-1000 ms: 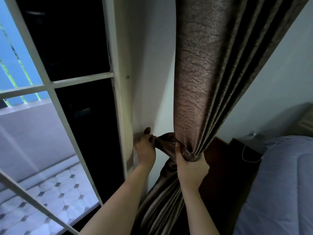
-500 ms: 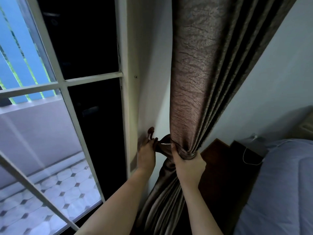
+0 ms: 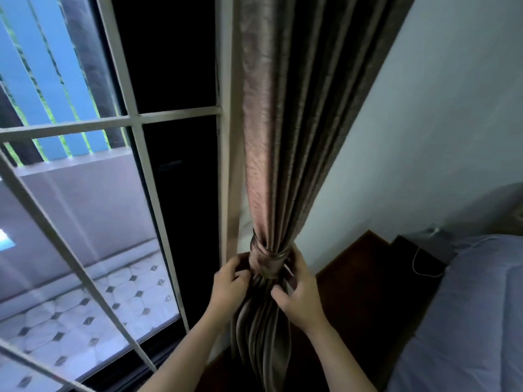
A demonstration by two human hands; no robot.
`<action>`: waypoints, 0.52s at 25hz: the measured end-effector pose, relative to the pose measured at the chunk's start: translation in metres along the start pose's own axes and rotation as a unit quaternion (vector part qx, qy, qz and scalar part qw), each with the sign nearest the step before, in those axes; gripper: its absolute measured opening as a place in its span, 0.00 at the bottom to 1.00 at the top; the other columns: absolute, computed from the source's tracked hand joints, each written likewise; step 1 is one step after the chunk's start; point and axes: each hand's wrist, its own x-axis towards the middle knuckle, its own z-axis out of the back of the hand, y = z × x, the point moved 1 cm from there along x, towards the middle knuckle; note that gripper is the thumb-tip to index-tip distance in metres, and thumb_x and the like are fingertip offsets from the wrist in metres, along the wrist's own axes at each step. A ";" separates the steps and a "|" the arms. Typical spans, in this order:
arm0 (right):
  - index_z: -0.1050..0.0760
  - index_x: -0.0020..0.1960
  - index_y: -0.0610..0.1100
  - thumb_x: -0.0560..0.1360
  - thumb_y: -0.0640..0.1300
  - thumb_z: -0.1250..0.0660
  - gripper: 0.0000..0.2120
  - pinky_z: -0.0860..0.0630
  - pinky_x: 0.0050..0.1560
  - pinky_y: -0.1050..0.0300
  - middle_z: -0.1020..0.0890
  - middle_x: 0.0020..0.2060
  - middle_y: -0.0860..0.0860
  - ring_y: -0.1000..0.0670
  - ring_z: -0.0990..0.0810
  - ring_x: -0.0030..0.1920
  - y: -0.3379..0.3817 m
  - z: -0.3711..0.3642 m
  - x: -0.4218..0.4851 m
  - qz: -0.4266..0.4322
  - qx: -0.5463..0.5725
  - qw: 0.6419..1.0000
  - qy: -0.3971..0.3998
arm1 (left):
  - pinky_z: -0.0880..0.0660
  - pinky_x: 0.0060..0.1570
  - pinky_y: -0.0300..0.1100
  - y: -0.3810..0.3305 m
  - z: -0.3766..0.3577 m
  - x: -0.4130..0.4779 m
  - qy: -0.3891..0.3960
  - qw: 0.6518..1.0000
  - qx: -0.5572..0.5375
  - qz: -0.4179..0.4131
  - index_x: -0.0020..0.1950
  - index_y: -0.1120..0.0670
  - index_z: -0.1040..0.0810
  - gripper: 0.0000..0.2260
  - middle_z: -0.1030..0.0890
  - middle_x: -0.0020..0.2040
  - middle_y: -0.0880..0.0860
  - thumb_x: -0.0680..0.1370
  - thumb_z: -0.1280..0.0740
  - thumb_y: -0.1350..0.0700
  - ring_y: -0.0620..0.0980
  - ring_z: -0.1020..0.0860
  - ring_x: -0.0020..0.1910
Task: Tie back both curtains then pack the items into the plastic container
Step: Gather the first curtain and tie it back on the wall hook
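Note:
A brown pleated curtain [image 3: 285, 137] hangs beside the white window frame, gathered into a tight bundle. A matching fabric tieback [image 3: 267, 260] wraps around the bundle at waist height. My left hand [image 3: 229, 290] touches the tieback's left side with curled fingers. My right hand [image 3: 297, 295] holds the bundle just below the tieback, its fingers curled around the right side and the thumb pressing on the folds. The plastic container and the items are out of view.
A glass door with white bars [image 3: 113, 123] fills the left, showing a tiled balcony floor [image 3: 99, 304]. At the right is a bed with a grey-blue cover [image 3: 467, 306]. A dark wooden bedside unit [image 3: 376, 278] with a white cable [image 3: 421, 264] stands behind the curtain.
The tieback now sits wrapped around the curtain bundle. My left hand came off the wall hook area onto the tieback, and my right hand slid from gripping the gather to just below it.

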 end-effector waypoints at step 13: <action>0.27 0.58 0.43 0.73 0.45 0.30 0.15 0.24 0.52 0.63 0.24 0.50 0.55 0.61 0.26 0.48 -0.031 -0.024 -0.030 -0.038 -0.173 0.983 -0.054 | 0.23 0.46 0.49 0.040 0.038 -0.008 0.035 0.903 0.410 -0.124 0.63 0.58 0.27 0.17 0.19 0.51 0.59 0.76 0.35 0.55 0.60 0.20 0.48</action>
